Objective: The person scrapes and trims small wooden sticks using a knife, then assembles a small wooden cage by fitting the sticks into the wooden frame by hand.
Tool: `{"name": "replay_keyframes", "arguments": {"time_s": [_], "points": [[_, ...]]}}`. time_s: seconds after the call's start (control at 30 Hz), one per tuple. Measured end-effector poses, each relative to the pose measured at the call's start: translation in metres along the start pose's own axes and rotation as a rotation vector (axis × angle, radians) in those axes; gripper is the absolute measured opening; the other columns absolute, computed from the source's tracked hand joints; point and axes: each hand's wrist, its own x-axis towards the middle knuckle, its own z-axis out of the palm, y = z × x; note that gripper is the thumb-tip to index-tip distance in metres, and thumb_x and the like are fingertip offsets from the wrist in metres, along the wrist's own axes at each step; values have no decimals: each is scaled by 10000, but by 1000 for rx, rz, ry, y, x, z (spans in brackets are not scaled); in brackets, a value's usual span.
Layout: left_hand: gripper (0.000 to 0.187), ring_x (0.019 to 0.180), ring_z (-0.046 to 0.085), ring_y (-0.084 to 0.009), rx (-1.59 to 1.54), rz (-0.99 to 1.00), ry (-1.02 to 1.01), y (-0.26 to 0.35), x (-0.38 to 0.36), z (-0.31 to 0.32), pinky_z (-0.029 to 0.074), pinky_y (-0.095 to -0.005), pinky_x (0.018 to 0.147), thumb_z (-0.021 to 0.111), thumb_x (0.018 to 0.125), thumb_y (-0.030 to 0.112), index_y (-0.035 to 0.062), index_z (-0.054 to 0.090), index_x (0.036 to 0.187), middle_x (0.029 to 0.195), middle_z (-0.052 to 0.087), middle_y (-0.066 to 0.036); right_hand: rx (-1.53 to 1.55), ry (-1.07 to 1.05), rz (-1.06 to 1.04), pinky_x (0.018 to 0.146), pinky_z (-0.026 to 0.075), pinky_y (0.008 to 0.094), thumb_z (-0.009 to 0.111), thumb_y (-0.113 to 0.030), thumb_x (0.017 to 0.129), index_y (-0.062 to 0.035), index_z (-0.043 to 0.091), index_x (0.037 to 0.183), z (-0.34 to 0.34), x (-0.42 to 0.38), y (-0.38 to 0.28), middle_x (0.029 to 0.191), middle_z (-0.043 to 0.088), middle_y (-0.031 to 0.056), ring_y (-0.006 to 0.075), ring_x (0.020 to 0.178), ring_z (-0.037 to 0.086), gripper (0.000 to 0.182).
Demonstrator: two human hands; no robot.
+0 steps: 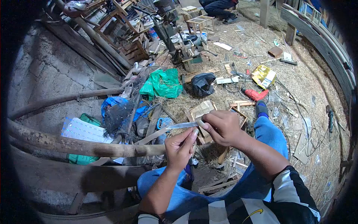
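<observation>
My right hand (225, 127) is closed around the grip end of a knife, and its handle is hidden in the fingers. The knife's shiny blade (182, 125) points left, above my left hand's fingertips. My left hand (179, 148) is pinched closed, thumb and fingers pressed together just under the blade. A thin pale wooden strip (152, 136) slants down to the left from the blade's tip. It appears to run into my left hand, though the fingers and blade cover that end. Both hands are above my lap.
A wooden pole (93, 146) crosses at the left. Beyond my hands lie a green plastic bag (164, 83), a black bag (203, 84) and a red power drill (256, 94) with cords. Wood shavings cover the floor (317, 123). Another person (219, 9) crouches at the back.
</observation>
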Motion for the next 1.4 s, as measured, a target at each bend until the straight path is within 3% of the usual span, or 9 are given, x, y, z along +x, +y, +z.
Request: {"name": "replay_keyframes", "arguments": {"time_s": [0.17, 0.23, 0.3, 0.63, 0.8, 0.97, 1.03, 1.27, 1.4], "points": [[243, 452, 403, -11, -137, -33, -111, -3, 1, -7, 309, -206, 405, 648, 983, 107, -3, 710, 1190, 636, 552, 44, -39, 81, 26, 526, 463, 430, 643, -271, 942, -103, 643, 908, -3, 3, 16, 707, 598, 103, 318, 618, 626, 172], [243, 440, 387, -12, -169, -41, -144, 0, 2, -6, 303, -210, 399, 643, 986, 109, -3, 709, 1191, 617, 534, 48, -74, 148, 227, 525, 456, 422, 639, -259, 953, -93, 651, 880, -8, 11, 26, 703, 600, 109, 324, 618, 626, 182], [239, 371, 344, -45, -118, -42, -95, 0, 3, -1, 302, -218, 369, 614, 993, 102, -49, 699, 1158, 483, 445, 20, -44, 146, 238, 522, 448, 420, 632, -253, 964, -79, 656, 861, -14, 11, 21, 708, 602, 121, 328, 611, 623, 204], [187, 425, 424, -30, 24, 24, 73, -7, 3, -2, 315, -207, 367, 693, 951, 112, -23, 729, 1076, 603, 549, 17, -17, 23, -12, 535, 472, 416, 660, -269, 916, -112, 651, 913, -1, 1, -4, 729, 604, 90, 296, 625, 629, 157], [157, 447, 449, -29, 75, 74, 78, -9, 4, -1, 326, -203, 370, 705, 935, 79, -12, 737, 1059, 672, 592, 11, -76, -44, -1, 537, 475, 420, 663, -276, 910, -109, 627, 894, -1, 0, -5, 726, 587, 79, 287, 632, 633, 171], [193, 440, 439, -26, 60, 81, 78, -6, 3, -1, 318, -203, 365, 704, 932, 76, -9, 735, 1103, 673, 601, 8, -76, 53, 70, 512, 463, 424, 646, -284, 928, -121, 626, 866, 2, 2, 4, 700, 576, 83, 295, 609, 625, 175], [217, 472, 442, -4, -11, -71, 67, 3, 4, -1, 310, -198, 409, 697, 946, 84, 5, 738, 1144, 662, 610, 40, -100, 50, 76, 505, 458, 430, 634, -282, 940, -126, 631, 858, 3, 2, 12, 692, 578, 84, 301, 606, 622, 177], [230, 434, 419, -11, -7, -62, 61, -1, 5, -4, 288, -207, 386, 691, 953, 112, -4, 733, 1147, 646, 599, 36, -55, 14, 21, 528, 448, 409, 648, -237, 948, -78, 659, 900, 1, 4, 3, 695, 585, 113, 312, 602, 613, 167], [228, 412, 414, -21, -13, -43, 31, -2, 4, -5, 299, -210, 365, 692, 946, 108, -19, 728, 1132, 612, 582, 21, -65, 81, 178, 515, 450, 440, 623, -298, 955, -109, 631, 853, 0, 7, 23, 690, 582, 112, 323, 614, 622, 215]]}}
